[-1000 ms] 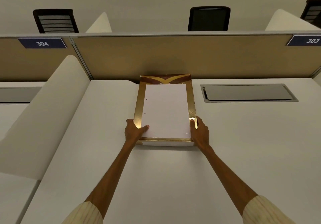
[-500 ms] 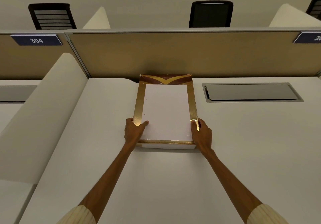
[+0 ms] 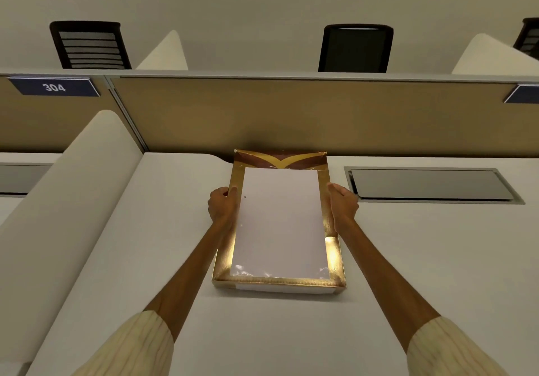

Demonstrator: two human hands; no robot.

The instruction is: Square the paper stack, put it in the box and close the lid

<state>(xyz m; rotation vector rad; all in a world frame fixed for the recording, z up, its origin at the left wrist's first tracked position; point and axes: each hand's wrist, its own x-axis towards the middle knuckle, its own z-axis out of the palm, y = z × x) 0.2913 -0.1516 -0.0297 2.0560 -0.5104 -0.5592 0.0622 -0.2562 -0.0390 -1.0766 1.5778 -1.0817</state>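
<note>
A gold box (image 3: pixel 335 259) lies on the white desk (image 3: pixel 408 273), its long side running away from me. The white paper stack (image 3: pixel 280 224) lies flat inside it, framed by the gold walls. At the far end the brown and gold lid flap (image 3: pixel 280 159) stands up against the partition. My left hand (image 3: pixel 223 205) grips the box's left wall about halfway along, thumb over the rim. My right hand (image 3: pixel 342 205) grips the right wall opposite it, thumb over the rim.
A tan partition (image 3: pixel 291 113) rises right behind the box. A grey cable hatch (image 3: pixel 431 184) is set into the desk to the right. A white curved divider (image 3: pixel 73 186) bounds the desk on the left. Black chairs (image 3: pixel 355 47) stand beyond the partition.
Both hands slid from the box's near corners forward to the middle of its side walls. The view has moved closer to the box.
</note>
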